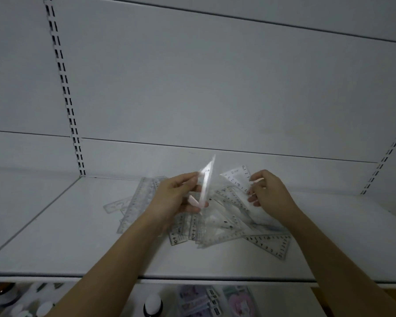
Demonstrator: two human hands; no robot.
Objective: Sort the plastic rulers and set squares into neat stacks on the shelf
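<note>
Two hands work over a loose pile of clear rulers and set squares (217, 223) on a white shelf (66, 243). The left hand (176, 197) pinches one set square (205, 184) upright above the pile, likely to separate it for sorting. The right hand (268, 193) grips another set square (238, 179) by its edge, just right of the pile. A ruler (137, 202) lies left of the pile; bare shelf left and right leaves room for stacks.
</note>
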